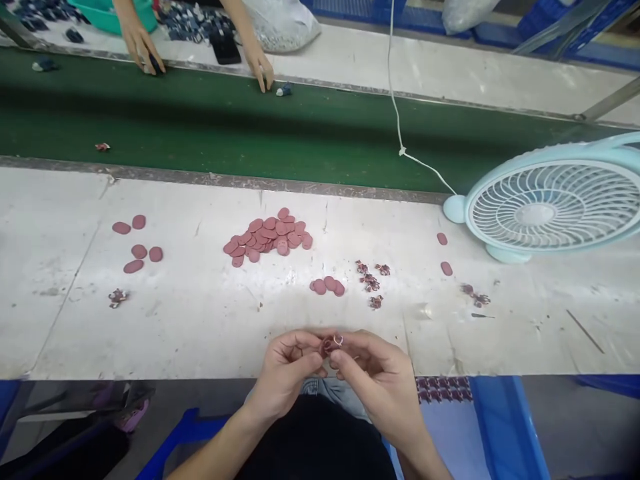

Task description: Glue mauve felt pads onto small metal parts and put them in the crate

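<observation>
Near the table's front edge, my left hand [290, 373] and my right hand [377, 380] meet, both pinching a small dark red figure [330, 345] with a pale ring-like detail. Thumbs and fingertips press on it from both sides. Just beyond lies a short row of reddish oval discs [329, 283], with a larger pile of such discs [273, 235] farther back. Several small dark red and white figures [370, 283] lie to the right of the row. The finer shape of the held piece is hidden by my fingers.
A light blue fan [535, 213] stands at the right, its white cord crossing a green conveyor belt [240, 140]. Another person's hands [137, 43] handle dark pieces across the belt. A thin stick [585, 331] lies at the right; a blue-rimmed tray [513, 427] of figures sits below the table.
</observation>
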The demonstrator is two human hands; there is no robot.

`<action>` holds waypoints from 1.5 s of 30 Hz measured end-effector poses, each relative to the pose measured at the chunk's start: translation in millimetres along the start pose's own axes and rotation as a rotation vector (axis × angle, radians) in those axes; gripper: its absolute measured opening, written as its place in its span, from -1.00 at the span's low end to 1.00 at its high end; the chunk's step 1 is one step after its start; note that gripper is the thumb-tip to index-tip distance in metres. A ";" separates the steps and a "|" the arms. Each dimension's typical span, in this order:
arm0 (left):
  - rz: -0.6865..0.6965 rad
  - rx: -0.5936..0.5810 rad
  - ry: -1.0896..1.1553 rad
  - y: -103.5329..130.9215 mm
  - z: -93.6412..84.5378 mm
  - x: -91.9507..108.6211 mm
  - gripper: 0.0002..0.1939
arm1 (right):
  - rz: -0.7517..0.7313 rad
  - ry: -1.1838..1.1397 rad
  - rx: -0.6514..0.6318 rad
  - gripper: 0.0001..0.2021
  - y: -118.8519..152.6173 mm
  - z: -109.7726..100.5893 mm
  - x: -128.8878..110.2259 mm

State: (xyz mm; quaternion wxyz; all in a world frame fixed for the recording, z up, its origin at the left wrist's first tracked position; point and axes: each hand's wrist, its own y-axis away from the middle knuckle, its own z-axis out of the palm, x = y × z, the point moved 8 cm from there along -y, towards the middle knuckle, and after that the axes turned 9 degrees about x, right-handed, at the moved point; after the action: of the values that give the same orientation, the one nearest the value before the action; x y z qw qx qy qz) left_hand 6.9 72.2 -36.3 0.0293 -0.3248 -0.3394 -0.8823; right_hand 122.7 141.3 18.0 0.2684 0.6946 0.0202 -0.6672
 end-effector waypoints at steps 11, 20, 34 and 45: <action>0.076 0.012 -0.073 2.2 9.7 0.8 -0.88 | 0.113 -0.161 -0.106 -0.89 -6.2 -5.7 3.3; 0.112 -0.043 -0.222 3.8 12.9 -3.0 -0.97 | 0.036 -0.076 -0.080 -0.91 -0.5 -20.7 -0.5; 0.117 -0.039 -0.224 4.3 22.4 -12.7 -0.95 | 0.052 -0.267 -0.030 -0.94 2.4 -27.5 9.2; 0.183 -0.079 -0.253 0.2 30.4 -13.6 -0.95 | 0.056 -0.323 0.039 -0.91 3.3 -39.1 26.8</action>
State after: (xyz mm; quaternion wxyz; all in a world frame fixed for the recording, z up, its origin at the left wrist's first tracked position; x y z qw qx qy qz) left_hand 34.5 88.5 -27.3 0.0538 -0.4638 -0.2745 -0.8406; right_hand 162.7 145.3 -7.3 0.2730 0.5838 -0.0553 -0.7626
